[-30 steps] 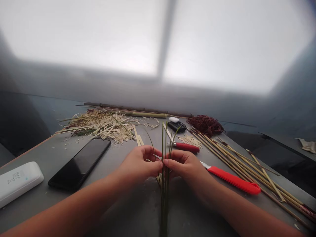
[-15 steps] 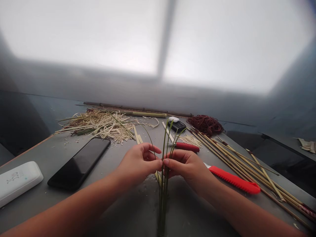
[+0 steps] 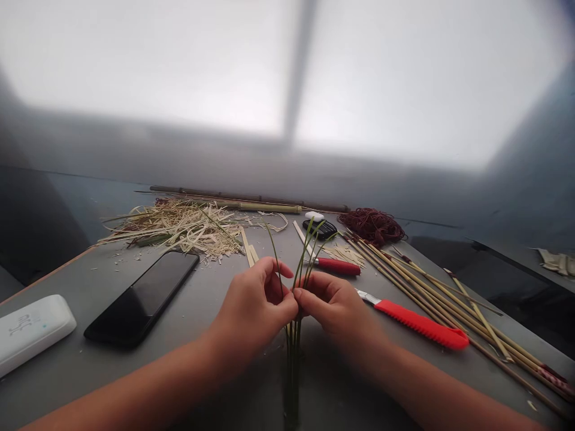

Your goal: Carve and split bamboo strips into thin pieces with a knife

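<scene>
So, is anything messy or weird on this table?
Yes. A heap of pale shavings sprawls loose over the far left of the table, crumbs strewn toward the phone. Near the right hand, pinching green strips with the left hand, the red cutter lies with its metal blade sticking out.

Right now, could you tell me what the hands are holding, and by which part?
The left hand and right hand pinch a bundle of thin green strips partway along its length; the tips fan out above.
</scene>
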The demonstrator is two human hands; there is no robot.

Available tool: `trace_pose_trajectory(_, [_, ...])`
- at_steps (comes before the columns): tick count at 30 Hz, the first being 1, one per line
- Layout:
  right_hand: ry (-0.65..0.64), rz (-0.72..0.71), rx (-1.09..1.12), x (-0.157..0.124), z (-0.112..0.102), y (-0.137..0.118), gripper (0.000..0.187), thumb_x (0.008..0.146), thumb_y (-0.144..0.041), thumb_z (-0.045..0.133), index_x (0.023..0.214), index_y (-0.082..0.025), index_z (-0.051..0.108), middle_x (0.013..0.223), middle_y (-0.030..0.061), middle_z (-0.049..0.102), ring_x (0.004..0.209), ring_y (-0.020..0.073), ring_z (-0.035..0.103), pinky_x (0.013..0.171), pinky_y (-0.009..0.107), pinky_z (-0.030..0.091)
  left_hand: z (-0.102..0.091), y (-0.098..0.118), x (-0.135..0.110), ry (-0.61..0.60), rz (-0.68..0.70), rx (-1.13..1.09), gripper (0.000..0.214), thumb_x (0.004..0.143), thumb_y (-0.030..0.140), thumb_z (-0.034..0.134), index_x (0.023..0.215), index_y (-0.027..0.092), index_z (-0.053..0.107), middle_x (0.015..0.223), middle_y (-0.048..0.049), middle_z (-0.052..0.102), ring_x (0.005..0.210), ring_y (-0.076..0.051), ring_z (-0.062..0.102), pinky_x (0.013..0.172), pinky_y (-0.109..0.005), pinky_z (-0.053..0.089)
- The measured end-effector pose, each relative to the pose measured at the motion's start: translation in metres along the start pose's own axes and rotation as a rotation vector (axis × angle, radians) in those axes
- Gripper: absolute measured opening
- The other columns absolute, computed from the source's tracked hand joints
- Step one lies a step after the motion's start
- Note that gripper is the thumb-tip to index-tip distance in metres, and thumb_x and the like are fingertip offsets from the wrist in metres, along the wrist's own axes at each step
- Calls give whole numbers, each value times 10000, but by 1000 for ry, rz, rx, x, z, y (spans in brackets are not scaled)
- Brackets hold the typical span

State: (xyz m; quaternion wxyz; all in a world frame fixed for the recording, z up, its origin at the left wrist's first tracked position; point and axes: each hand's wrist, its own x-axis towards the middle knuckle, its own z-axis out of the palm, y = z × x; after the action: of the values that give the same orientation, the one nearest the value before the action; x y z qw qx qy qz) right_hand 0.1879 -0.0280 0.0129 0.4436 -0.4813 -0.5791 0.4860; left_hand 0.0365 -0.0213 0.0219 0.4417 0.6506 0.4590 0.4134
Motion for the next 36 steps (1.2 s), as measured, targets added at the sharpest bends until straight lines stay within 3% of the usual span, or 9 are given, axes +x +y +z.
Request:
trace_pose_trajectory(8, [35, 11, -70, 2, 2, -1, 101, 687, -286, 580, 684, -188, 556, 632, -30, 569, 602, 129, 555, 575, 250, 451, 4, -2, -1, 19, 3, -8, 201, 692, 186, 586, 878, 210, 512, 606, 63, 556, 577, -135, 529, 544, -251, 417])
trace_pose_trajectory(15, [103, 64, -108, 6, -5, 3, 99, 697, -267, 583, 672, -191, 525, 560, -43, 555, 511, 126, 566, 510, 251, 451, 2, 4, -3, 67, 100, 62, 206, 710, 165, 599, 897, 227, 539, 636, 65, 592, 617, -138, 580, 615, -263, 455])
trace_pose_trajectory(20, [74, 29, 119, 5, -5, 0, 164, 743, -331, 639, 735, -181, 574, 686, -7, 617, 663, 164, 625, 627, 311, 543, -2, 1, 4, 89, -39, -283, 279, 735, 176, 641, 979, 211, 510, 751, 41, 570, 746, -175, 671, 675, -285, 520])
trace_pose_trajectory(23, [89, 65, 192, 6, -6, 2, 154, 732, -310, 654, 717, -173, 585, 710, -6, 623, 656, 155, 626, 647, 323, 559, -2, 2, 7, 77, -172, -512, 268, 744, 144, 634, 977, 192, 511, 787, 39, 525, 719, -168, 679, 681, -316, 564])
trace_pose_trajectory(28, [190, 121, 421, 12, -10, 6, 68, 717, -225, 635, 709, -168, 599, 766, 21, 675, 680, 163, 671, 696, 327, 577, -4, 3, 10, 35, -181, -789, 201, 769, 103, 611, 937, 182, 533, 778, 23, 520, 657, -119, 599, 632, -320, 591])
trace_pose_trajectory(32, [331, 139, 559, 19, -16, 4, 72, 676, -147, 626, 663, -174, 561, 712, 20, 662, 640, 167, 680, 664, 322, 587, -9, 1, 18, 178, -157, -835, 175, 814, 55, 590, 939, 171, 552, 786, 13, 519, 649, -97, 566, 687, -338, 610])
trace_pose_trajectory(36, [384, 78, 572, 24, -24, -1, 144, 670, -147, 666, 656, -192, 531, 685, -12, 643, 685, 176, 695, 685, 332, 596, -18, -5, 26, 314, -222, -751, 170, 855, 19, 550, 951, 159, 563, 807, -13, 533, 659, -96, 567, 684, -312, 613])
